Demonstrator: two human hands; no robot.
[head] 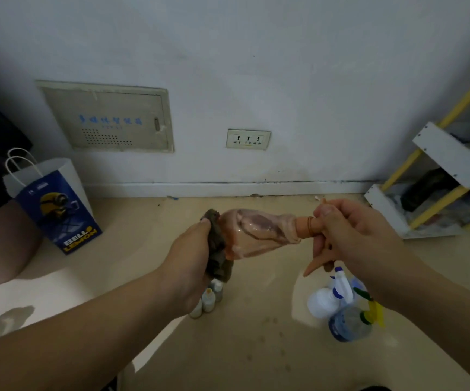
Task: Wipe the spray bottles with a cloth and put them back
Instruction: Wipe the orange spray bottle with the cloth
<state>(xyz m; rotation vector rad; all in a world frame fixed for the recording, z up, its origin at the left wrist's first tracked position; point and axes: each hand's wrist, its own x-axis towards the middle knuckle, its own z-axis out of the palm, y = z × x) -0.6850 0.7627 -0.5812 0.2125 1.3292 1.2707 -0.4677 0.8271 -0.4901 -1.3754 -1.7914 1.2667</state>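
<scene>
Right hand point(349, 232) grips the trigger head of a translucent orange plastic spray bottle point(256, 234), held sideways at frame centre; left hand point(191, 255) clutches a crumpled brown-grey cloth point(218, 252), apparently against its base.

A home room: tiled floor point(256, 348), wall socket point(248, 139), shopping bag point(56, 206).
</scene>
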